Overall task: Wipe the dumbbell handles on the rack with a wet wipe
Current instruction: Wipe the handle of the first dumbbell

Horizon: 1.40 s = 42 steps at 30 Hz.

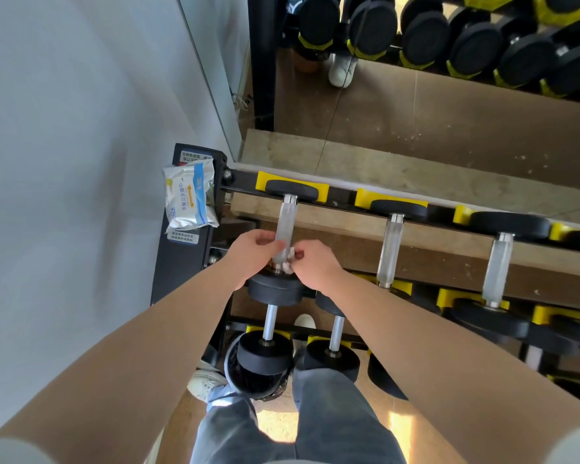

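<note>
The leftmost dumbbell on the top tier of the rack has a knurled silver handle point(286, 219). My left hand point(253, 252) curls around the near end of that handle from the left. My right hand point(315, 266) pinches a small white wet wipe point(289, 257) against the handle's near end from the right. Both hands meet at the handle, just above the dumbbell's near black weight head point(275, 289). Most of the wipe is hidden by my fingers.
A pack of wet wipes point(190, 195) lies on the rack's black left end post. More dumbbells point(390, 246) sit to the right on yellow cradles, and others on the lower tier point(268, 343). A mirror stands behind the rack, a grey wall at left.
</note>
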Each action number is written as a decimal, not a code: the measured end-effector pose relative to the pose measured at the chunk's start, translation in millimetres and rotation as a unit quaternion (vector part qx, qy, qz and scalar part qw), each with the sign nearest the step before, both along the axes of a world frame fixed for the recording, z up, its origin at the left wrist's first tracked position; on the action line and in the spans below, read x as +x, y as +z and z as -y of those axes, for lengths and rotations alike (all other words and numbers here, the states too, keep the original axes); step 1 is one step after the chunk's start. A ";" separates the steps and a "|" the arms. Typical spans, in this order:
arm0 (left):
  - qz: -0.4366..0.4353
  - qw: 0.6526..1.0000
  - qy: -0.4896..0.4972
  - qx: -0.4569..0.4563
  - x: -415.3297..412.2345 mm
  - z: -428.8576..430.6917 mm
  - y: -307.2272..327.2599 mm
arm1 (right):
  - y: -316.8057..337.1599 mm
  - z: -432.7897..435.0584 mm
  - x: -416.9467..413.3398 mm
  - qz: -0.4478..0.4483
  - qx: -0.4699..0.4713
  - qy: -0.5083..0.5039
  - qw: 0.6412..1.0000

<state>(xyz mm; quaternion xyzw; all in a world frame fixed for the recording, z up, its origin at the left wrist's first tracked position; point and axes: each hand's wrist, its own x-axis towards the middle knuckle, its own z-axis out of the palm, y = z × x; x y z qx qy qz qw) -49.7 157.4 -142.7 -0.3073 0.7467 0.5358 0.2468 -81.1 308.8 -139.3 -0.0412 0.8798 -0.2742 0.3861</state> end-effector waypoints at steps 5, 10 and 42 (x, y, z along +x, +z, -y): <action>0.013 0.999 0.032 0.007 -14.7 -4.2 0.1 | -10.5 4.4 -29.4 0.088 -0.155 -0.289 0.941; 0.014 0.999 0.011 -0.041 -19.3 -6.5 -2.6 | -8.3 8.1 -56.6 0.104 -0.223 -0.328 0.912; 0.017 0.992 0.056 0.112 -8.8 7.0 -8.3 | 8.5 -2.5 -18.6 0.044 -0.178 -0.231 0.955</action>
